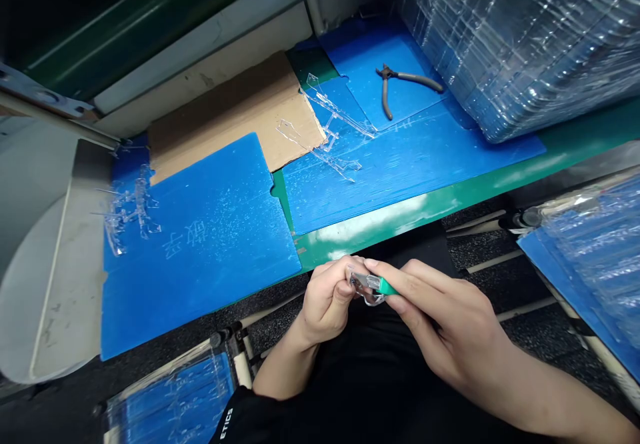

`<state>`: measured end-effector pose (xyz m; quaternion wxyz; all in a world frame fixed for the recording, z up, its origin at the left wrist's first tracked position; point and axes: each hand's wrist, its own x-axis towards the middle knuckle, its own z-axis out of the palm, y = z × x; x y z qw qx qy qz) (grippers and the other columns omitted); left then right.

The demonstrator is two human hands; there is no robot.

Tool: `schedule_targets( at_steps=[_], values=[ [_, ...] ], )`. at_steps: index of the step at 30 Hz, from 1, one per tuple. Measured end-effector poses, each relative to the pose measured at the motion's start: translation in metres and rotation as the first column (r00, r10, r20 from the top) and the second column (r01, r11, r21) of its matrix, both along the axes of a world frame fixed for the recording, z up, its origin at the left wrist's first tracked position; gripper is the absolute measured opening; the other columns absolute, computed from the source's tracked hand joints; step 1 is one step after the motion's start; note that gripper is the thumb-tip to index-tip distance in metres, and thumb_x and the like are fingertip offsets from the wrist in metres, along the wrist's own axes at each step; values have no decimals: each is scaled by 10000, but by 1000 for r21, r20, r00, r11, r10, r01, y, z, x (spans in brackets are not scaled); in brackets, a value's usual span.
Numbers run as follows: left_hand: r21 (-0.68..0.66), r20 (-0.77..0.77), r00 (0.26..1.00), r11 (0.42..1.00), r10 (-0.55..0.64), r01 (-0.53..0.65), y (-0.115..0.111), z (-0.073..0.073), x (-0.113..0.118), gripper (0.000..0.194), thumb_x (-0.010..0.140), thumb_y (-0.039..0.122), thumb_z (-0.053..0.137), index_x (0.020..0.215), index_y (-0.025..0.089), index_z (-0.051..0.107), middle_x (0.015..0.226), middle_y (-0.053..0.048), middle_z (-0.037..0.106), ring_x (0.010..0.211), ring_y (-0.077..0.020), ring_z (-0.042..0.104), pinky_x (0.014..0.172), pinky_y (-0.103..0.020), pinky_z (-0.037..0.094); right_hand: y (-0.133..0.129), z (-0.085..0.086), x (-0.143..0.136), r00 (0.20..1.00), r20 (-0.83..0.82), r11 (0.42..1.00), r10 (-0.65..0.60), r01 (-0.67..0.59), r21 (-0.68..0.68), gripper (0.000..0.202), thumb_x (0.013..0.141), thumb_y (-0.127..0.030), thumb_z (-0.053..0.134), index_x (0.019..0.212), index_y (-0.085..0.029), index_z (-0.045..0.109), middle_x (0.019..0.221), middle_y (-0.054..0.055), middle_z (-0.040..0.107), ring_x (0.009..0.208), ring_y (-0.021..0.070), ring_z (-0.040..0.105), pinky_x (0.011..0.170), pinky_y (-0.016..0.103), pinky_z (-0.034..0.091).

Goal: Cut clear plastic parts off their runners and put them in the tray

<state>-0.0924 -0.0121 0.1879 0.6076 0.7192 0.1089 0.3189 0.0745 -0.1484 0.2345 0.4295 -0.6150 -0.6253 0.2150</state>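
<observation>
My left hand (323, 304) is closed around a small clear plastic part (370, 299), most of which the fingers hide. In my right hand (447, 317) is a green utility knife (387, 287), pinched between thumb and fingers. Its metal blade points left and meets the plastic part by my left thumb. Both hands are close together in front of my body, just off the table's front edge. Beyond them, clear plastic sprues (333, 131) lie across the cardboard and blue sheet, and another clear sprue (133, 214) rests at the left.
Grey-handled nippers (387, 87) lie open on a blue sheet (360, 187). A stack of clear trays (525, 51) stands at the back right, with cardboard (225, 117) at the back. Racks with clear trays flank me, one at lower left (175, 397), another at right (600, 251).
</observation>
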Motion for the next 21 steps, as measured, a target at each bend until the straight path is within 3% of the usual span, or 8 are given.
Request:
schedule_targets(
  at_steps=[6,14,21],
  values=[
    [-7,-25,996,996,84,-84,-2,-3,1,418,1163,465,433,963,180,664,776,-37,647,642,-129,596,583,-237,468,5,-2,-9,989,-136,997,-66,71,34,478,1116,-101,548,1580,-214,568,978,17,651,780,131,638,693,278,523],
    [-82,-30,994,991,105,-107,1,-3,2,386,1155,451,470,951,190,669,782,-15,611,624,-115,537,562,-244,422,11,-4,-15,970,-222,994,-103,107,6,450,1124,-117,541,1541,-261,626,1020,30,659,839,150,670,770,307,557],
    [-30,-14,999,998,46,-46,-4,-2,0,408,1154,507,448,975,193,640,771,-14,584,653,-131,505,625,-287,399,15,-10,-10,967,-155,979,-200,190,-78,390,1144,-176,518,1503,-140,665,1033,72,695,844,171,692,771,319,560]
  ],
)
